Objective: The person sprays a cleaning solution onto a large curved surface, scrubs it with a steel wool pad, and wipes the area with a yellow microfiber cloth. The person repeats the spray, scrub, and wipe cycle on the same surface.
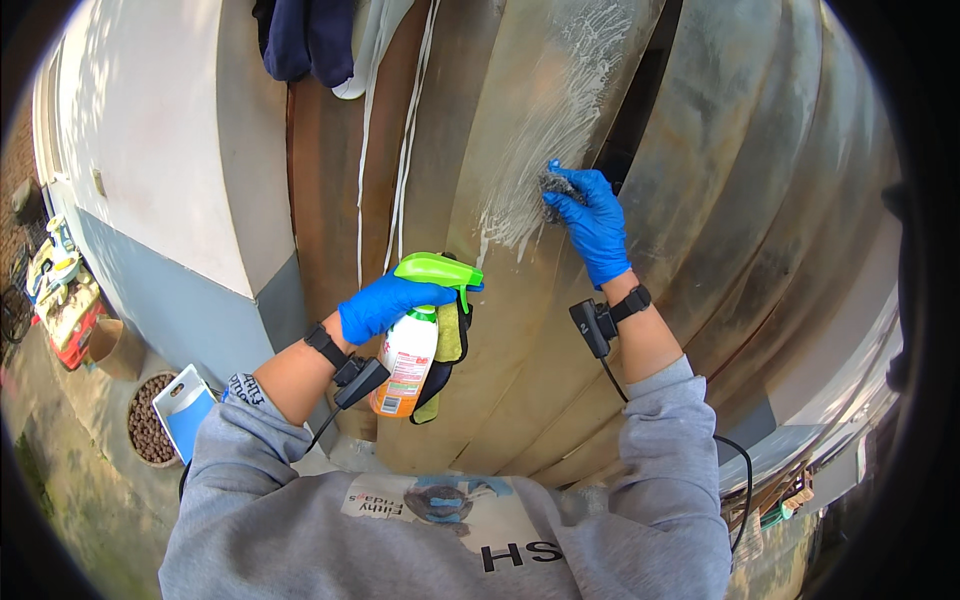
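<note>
My left hand [382, 304], in a blue glove, grips the neck of a white and orange spray bottle [409, 367] with a green trigger head. A yellow-green and black cloth item [450, 337] hangs right behind the bottle; whether my fingers hold it too is hidden. My right hand [598, 229], gloved in blue as well, pinches a grey wire scouring pad [559, 191] at the brownish metal panel [495, 330]. White foam [517, 180] streaks down the panel from the top edge of the view to beside the pad, with drips at its lower end.
Dark blue cloth [307, 41] and white cords [405, 142] hang at the upper left. A dark gap [645, 97] runs between panels right of the foam. A wall corner [255, 292] juts out at left, near a pot of brown pellets [150, 416] and a blue-and-white container [187, 412].
</note>
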`<action>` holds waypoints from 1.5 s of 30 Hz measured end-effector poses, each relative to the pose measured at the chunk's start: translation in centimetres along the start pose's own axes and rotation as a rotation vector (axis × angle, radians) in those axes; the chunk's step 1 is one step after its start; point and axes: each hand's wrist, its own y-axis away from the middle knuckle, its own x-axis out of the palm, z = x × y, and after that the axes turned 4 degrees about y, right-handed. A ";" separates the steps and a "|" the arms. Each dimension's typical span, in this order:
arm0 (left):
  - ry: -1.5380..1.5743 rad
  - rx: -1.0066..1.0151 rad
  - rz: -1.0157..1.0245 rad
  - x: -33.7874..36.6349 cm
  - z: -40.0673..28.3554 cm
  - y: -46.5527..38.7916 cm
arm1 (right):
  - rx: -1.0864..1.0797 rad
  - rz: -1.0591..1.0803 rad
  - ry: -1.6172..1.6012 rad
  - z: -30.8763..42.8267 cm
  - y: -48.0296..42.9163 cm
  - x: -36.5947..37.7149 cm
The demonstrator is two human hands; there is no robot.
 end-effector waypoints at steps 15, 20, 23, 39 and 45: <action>-0.198 0.210 -0.184 -0.5 0.7 2.2 | 0.666 -0.027 -0.395 -5.3 11.4 -4.3; -0.062 0.107 -0.512 -2.2 6.5 3.4 | 0.663 0.007 -0.367 -12.1 14.0 -4.5; -0.056 0.055 -0.663 -3.8 10.8 5.4 | 0.768 0.023 -0.328 -15.7 15.4 -4.0; -0.337 0.111 -1.326 -9.2 8.9 29.3 | 0.821 -0.026 0.082 -11.9 16.9 0.0; -0.286 0.127 -1.548 -11.2 7.3 33.7 | 0.738 0.028 0.236 -10.6 16.4 0.9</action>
